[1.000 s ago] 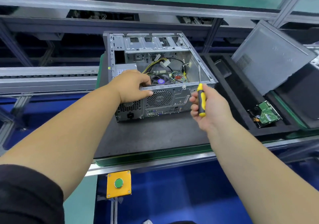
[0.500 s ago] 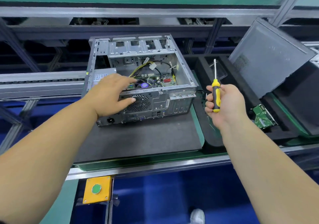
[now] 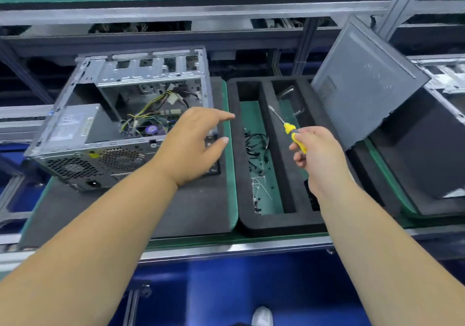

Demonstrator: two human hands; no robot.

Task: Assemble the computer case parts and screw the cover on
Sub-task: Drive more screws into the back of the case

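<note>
Computer case (image 3: 120,124): one, bare grey metal, lying open-side up on a dark mat (image 3: 141,210) at left of the bench, skewed with its near end swung left. Inside: silver power supply (image 3: 73,124) at near left, yellow and black wiring, a board with a fan. Rear face toward the viewer, with vent grilles and a power socket.

Cover panel (image 3: 364,84): one, grey, vent patch near its left edge, leaning tilted at far right against another dark case, well apart from both hands.

Foam tray (image 3: 276,222): one, black, just right of the mat, long compartments holding loose black cables and small pale parts.

Left hand (image 3: 191,147): over the case's near right corner, fingers extended and spread, thumb apart, holding nothing; contact with the case not determinable.

Right hand (image 3: 319,154): above the tray, fingers curled round the handle of one yellow-and-black screwdriver (image 3: 289,129), shaft pointing far-left, tip clear of the case.
</note>
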